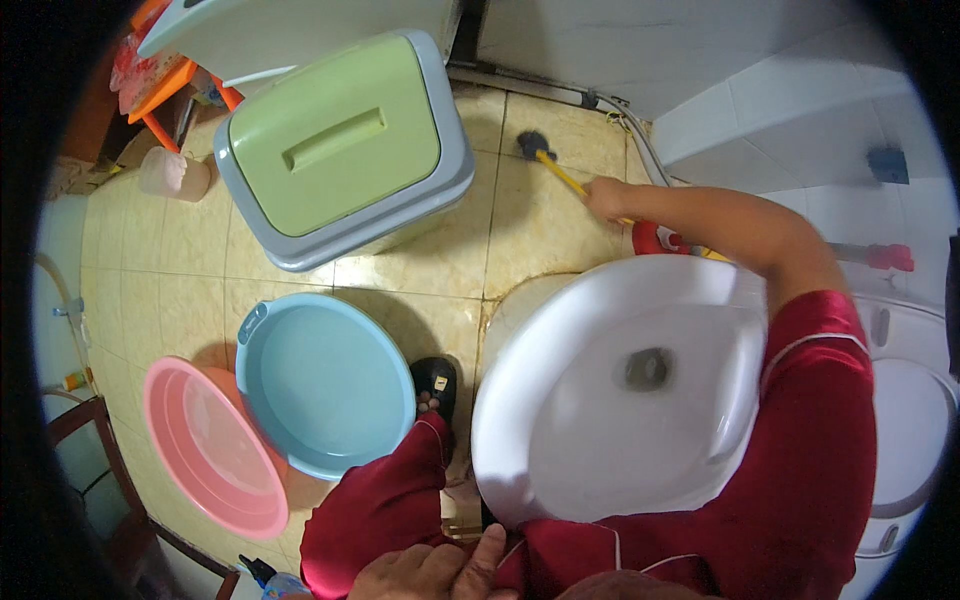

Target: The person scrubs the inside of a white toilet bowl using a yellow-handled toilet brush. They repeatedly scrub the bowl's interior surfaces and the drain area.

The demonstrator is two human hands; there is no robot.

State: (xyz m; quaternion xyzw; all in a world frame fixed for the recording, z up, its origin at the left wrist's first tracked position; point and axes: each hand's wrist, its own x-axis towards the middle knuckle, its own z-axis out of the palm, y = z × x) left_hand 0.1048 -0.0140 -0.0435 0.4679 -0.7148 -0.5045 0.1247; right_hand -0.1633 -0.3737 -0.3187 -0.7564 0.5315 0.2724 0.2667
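Observation:
My right hand (609, 201) is closed around the yellow handle of a brush (561, 176) and reaches past the far side of a white toilet bowl (525, 420). The brush's dark head (533, 145) is on or just above the tiled floor. Close to my right hand, beside the toilet, is a red container (654, 238), partly hidden by the forearm. My left hand (442, 570) holds nothing visible and rests against my red clothing at the bottom edge, thumb apart from the fingers. A little water sits in the bowl's drain (649, 369).
A green-lidded grey appliance or bin (345, 142) stands ahead on the left. Blue (326, 382) and pink (217, 450) basins stand beside my shoe (435, 382). A plastic cup (176, 174) is on the floor near an orange stool (163, 90). A hose (649, 142) runs along the wall.

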